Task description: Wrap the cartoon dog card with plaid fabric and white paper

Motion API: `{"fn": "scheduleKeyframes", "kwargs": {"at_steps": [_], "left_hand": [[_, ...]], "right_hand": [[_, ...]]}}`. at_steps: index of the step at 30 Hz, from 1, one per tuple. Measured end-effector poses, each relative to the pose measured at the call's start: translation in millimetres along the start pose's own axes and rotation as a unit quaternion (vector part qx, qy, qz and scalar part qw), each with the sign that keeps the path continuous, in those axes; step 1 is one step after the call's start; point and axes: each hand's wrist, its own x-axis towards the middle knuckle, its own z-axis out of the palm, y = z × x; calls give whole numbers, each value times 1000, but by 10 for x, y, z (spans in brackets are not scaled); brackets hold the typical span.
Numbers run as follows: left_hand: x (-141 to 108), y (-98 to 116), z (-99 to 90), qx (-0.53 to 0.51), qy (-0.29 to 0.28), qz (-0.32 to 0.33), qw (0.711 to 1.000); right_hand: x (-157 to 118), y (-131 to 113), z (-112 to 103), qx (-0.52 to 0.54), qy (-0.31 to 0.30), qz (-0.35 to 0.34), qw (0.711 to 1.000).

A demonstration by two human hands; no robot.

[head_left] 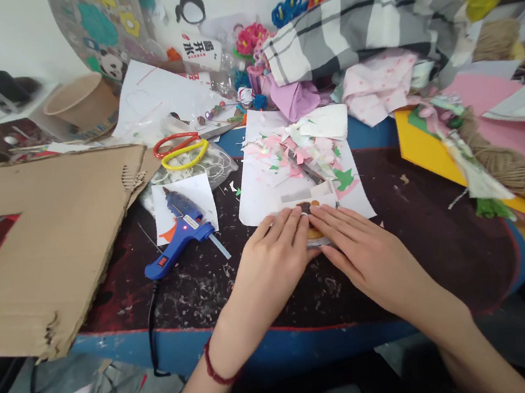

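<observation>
Both my left hand [276, 248] and my right hand [359, 240] lie palm down, side by side, over a small flat piece [316, 233] at the front edge of a white paper sheet [256, 201]. Their fingers are stretched out, and the fingertips nearly meet. Brown and yellow-orange parts of the piece show between them; the rest is covered. Pink and green paper scraps [293, 154] lie on the sheet just beyond. Left of my hands, a blue glue gun [181, 228] rests partly on a small white paper, with a glue stick poking out behind.
Red-handled and yellow-handled scissors [185, 155] lie behind the glue gun. Cut cardboard [61, 239] covers the table's left side. Yellow board, twine [516, 165] and pink paper crowd the right. A checked cloth [340, 34] and flowers [252, 39] stand at the back.
</observation>
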Motion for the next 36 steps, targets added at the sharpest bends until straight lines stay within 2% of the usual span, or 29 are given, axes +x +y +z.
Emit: {"fn": "scheduleKeyframes", "kwargs": {"at_steps": [4,9,15,21,25,30,36], "left_hand": [[-18,-71,-88,41,36,80,995],[-46,-102,-191,65,29,119,990],[2,-86,-106,117,70,105,985],[78,-99,-18,127,62,120,983],[46,-121,-29,129,61,121,982],[-37,-203,-83,149,88,108,979],[-130,-325,-77,162,90,89,979]], "right_hand": [[11,34,-22,6,-5,-1,1000],[13,55,-42,-3,-13,-16,1000],[24,44,-37,-2,-10,-15,1000],[21,21,-48,-3,-14,-15,1000],[46,-47,-26,-34,6,-16,999],[162,-157,39,-52,21,-31,998],[336,-241,83,-27,2,-30,999]]}}
